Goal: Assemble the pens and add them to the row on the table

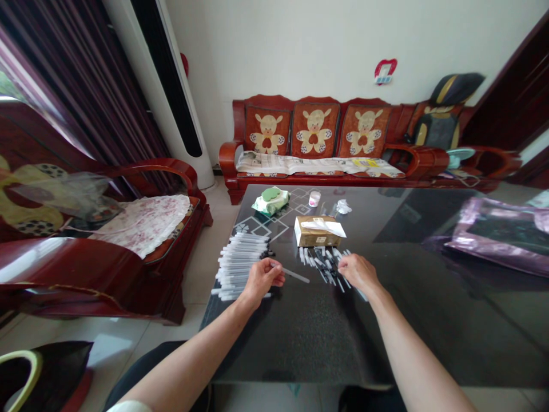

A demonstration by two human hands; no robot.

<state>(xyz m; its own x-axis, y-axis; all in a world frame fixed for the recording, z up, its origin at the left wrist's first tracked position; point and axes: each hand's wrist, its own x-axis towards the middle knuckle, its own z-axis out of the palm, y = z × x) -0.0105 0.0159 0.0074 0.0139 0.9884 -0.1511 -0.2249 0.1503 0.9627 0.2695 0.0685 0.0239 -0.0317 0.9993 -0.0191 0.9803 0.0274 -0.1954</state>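
My left hand [265, 277] is closed in a pinch on a slim translucent tube [297, 276], like a pen barrel, which points right over the dark table. Just left of that hand lies a stack of similar whitish tubes [242, 254], side by side, some with dark ends. My right hand [357, 271] has its fingers pressed together at the right edge of a loose pile of short clear-and-black pieces [323, 263], which look like pen parts. What its fingertips hold, if anything, is hidden. A pale thin piece [361, 294] shows below that hand.
A gold tissue box [319, 232] stands behind the loose pile. Farther back are a green wipes pack [271, 200], a small pink-and-white jar [314, 198] and a crumpled white tissue [343, 206]. A shiny purple bag [501, 234] lies at the right of the table [300, 337].
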